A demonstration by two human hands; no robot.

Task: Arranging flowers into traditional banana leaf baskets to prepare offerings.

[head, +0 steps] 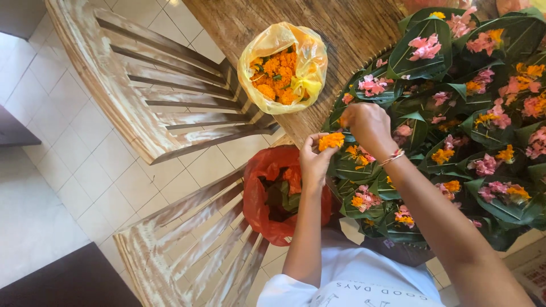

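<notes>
Head view looks straight down over a person in a white shirt working at a wooden table [318, 34]. Left hand [314, 162] is raised with its palm up, and its grip is closed around a clump of orange marigold petals [331, 140] pinched at the fingertips. Right hand [367, 126] sits just beside it, fingers curled down over the edge of a big spread of green leaf cups [455, 113]; I cannot tell whether that grip is closed on anything, as the fingertips are hidden under the knuckles. A thin bracelet [393, 157] circles the right wrist.

Leaf cups cover the right side of the table, packed touching one another, most already holding pink blossoms [425, 46] and orange petals. Near the far edge of the table stands a yellow plastic bag [282, 65], open at the top and full of orange marigolds. Below the left hand, off the table edge, an open red plastic bag [272, 193] shows green and orange bits inside. 2 pale wooden chairs stand at the left on white floor tiles [51, 187], 1 by the yellow bag [142, 85] and 1 nearer the person [187, 244].
</notes>
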